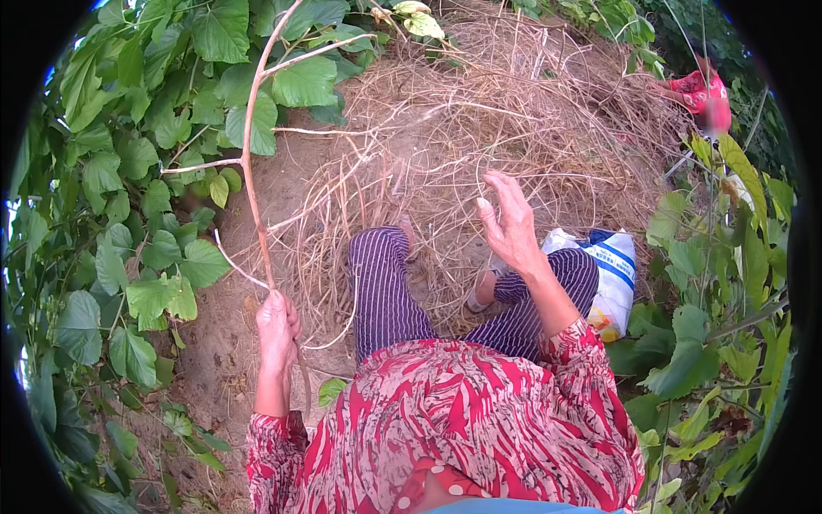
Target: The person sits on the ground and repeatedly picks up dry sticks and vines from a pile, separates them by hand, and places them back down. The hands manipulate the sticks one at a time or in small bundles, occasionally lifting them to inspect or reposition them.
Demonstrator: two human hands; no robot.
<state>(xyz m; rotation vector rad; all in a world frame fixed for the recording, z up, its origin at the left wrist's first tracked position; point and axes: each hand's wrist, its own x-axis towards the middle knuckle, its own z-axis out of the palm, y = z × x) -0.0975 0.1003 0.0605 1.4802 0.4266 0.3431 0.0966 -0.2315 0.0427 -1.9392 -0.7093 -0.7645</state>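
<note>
My left hand (278, 321) is closed around a long brown branch (252, 160), held upright at my left side. Thin bare side twigs fork off the branch, and its lower end shows below my fist. My right hand (510, 221) is raised over my right knee, fingers partly apart, with nothing plainly held in it. Below and beyond both hands, a loose heap of dry bare twigs (449, 148) covers the ground around my feet.
A white plastic sack (613, 276) with blue stripes and writing stands beside my right leg. Broad-leaved green plants (154, 257) crowd the left side, and more foliage (687, 347) rises at right. Another person (703, 96) in red is at the far upper right.
</note>
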